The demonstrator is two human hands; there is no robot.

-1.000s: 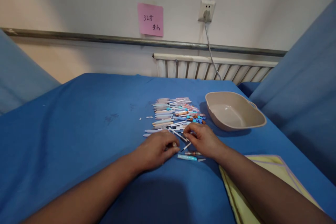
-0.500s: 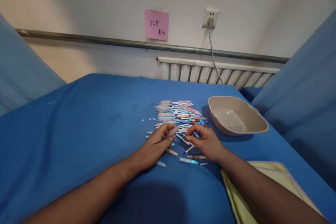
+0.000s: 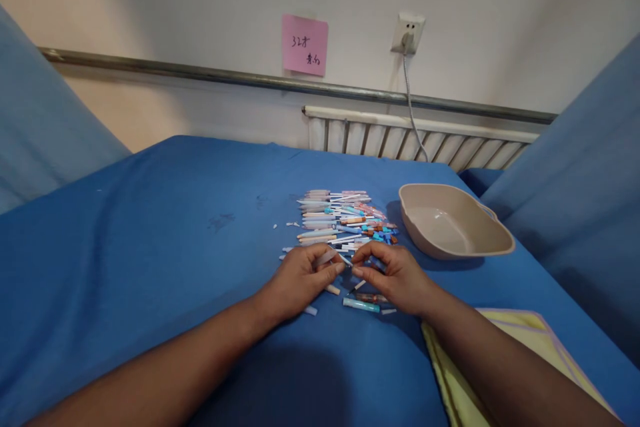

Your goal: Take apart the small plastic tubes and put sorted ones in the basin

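Observation:
A heap of small pen parts (image 3: 343, 220), white barrels and blue, orange and pink caps, lies on the blue sheet (image 3: 165, 227) in front of me. My left hand (image 3: 300, 280) pinches a pale barrel at the heap's near edge. My right hand (image 3: 393, 273) is closed in a pinch on a small blue piece, its fingertips almost meeting those of the left. A light blue capped pen (image 3: 360, 305) and a few loose bits lie just below my hands.
A beige oval basin (image 3: 493, 240) stands to the right of the heap. A yellow cloth (image 3: 530, 333) lies at the near right under my forearm. Beyond the sheet are a radiator (image 3: 415, 137), a wall socket with cable (image 3: 411, 30) and a pink note (image 3: 305, 45).
My left hand picked a pale barrel off the sheet. Both hands rose slightly and drew together until the fingertips nearly met. The view drifted a little left and down.

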